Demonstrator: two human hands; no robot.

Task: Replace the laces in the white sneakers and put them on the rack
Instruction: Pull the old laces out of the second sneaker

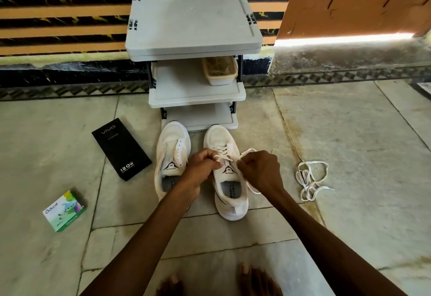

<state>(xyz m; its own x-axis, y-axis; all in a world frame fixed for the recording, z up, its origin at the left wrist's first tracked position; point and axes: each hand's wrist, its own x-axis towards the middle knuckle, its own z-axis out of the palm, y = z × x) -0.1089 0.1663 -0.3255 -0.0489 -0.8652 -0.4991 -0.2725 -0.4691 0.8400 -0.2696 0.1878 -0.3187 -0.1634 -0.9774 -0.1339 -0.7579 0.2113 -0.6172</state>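
Right-hand sneaker [229,193] sits on the floor [349,132], long axis running near-far: toe far, close to the foot of the rack [193,16], heel near, towards the person. Lace [224,153] is crossed through the far eyelets only. The near eyelets by the tongue look unthreaded.

- Left hand [203,162]: fingers curled, pinching 1 end of the lace at the left eyelet row.
- Right hand [261,169]: fingers curled round the other run of lace at the right eyelet row. A loop shows on its far side and a tail hangs down beside the shoe.
- The 2 hands flank the tongue, 1 on each side, about equally close. The open eyelets lie just between them and slightly nearer.

Judgement: the next threading runs across the shoe, left-right, at right angles to its long axis, stepping nearer towards the collar.

Left-hand sneaker [171,146] lies just beside and parallel, same heading, no lace in it. The left forearm crosses its collar. Loose lace [311,179] is heaped on the floor well to the right, nearer the right hand.

Rack: 3 grey shelves visible, a pale tub [220,71] on the middle shelf's right side. Black box [121,148] and green box [64,210] lie on the floor to the left. Bare toes [247,272] show at the near edge.
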